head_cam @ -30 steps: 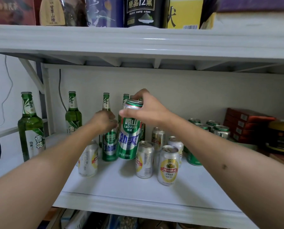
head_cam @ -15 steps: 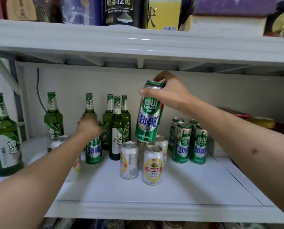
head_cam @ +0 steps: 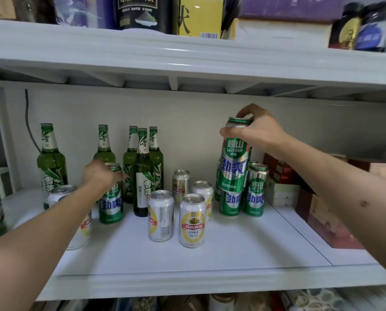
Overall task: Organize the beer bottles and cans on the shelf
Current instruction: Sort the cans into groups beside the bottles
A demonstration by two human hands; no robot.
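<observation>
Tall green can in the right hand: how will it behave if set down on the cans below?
The tall green can is narrow for its height, so likely tippy. Held by its rim in the right hand, it may swing. The green cans beneath offer small, ridged tops, probably unstable footing.

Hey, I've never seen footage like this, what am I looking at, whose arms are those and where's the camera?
There is no machine here. The camera is worn on a person's head and looks forward and down, so the two bare arms reaching in are that person's own.

They are sorting beer on a white shelf. The right hand holds a tall green can by its top, lifted above the other green cans at the right. The left hand is closed over the top of another green can that stands on the shelf.

Also on the shelf: green glass bottles toward the back left, short silver and yellow cans in the middle, and boxes at the far right.
</observation>
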